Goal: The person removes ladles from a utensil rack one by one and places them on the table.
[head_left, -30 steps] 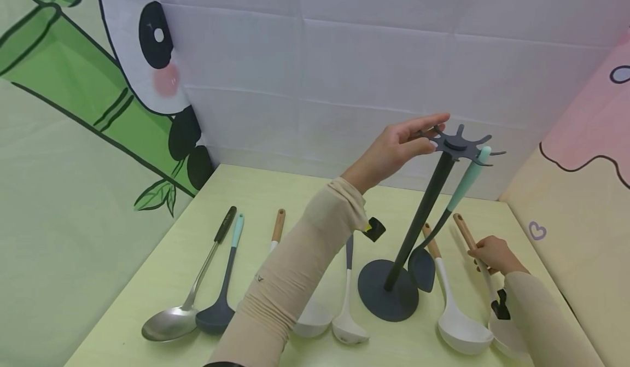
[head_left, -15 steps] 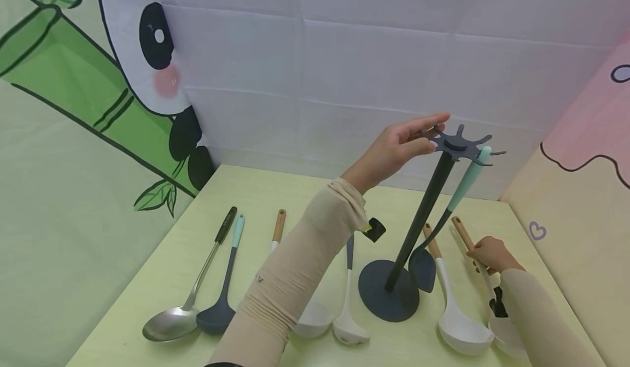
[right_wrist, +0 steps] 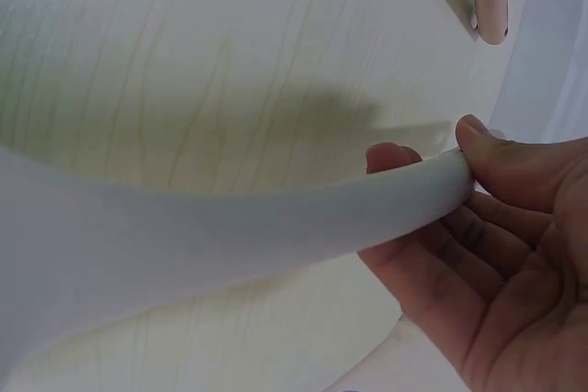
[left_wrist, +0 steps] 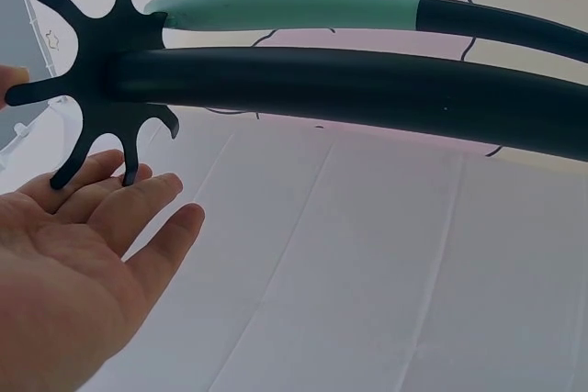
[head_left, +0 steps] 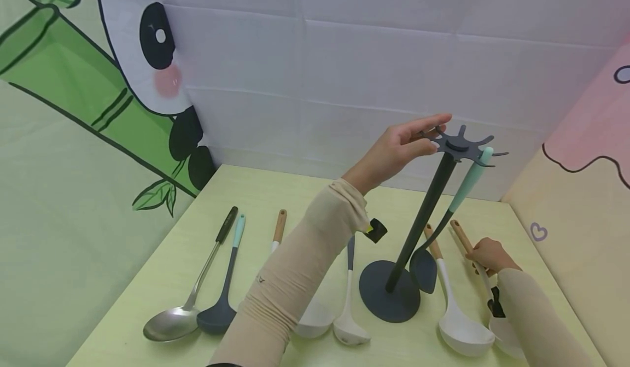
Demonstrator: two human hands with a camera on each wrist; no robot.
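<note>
In the head view, my left hand point(head_left: 394, 143) is at the top of a dark utensil rack point(head_left: 433, 208), its fairly straight fingers and thumb touching the hooks. The left wrist view shows the fingers point(left_wrist: 147, 204) behind two hooks. From the rack hangs a dark turner with a mint handle point(head_left: 467, 186). At the right, my right hand point(head_left: 492, 255) pinches a white utensil with a wooden handle point(head_left: 461, 236). In the right wrist view, thumb and fingers hold its white shaft point(right_wrist: 367, 208); its broad end is partly hidden by my sleeve in the head view.
Left of the rack lie a steel spoon point(head_left: 172, 323), a dark ladle with a mint handle point(head_left: 218, 318), a white wooden-handled utensil point(head_left: 314, 320) partly behind my left arm, and a small white ladle point(head_left: 350, 331). A larger white ladle point(head_left: 462, 331) lies right of the rack.
My right hand has shifted slightly left, and the wooden handle end has moved a little left and down with it. The left hand and rack look nearly still.
</note>
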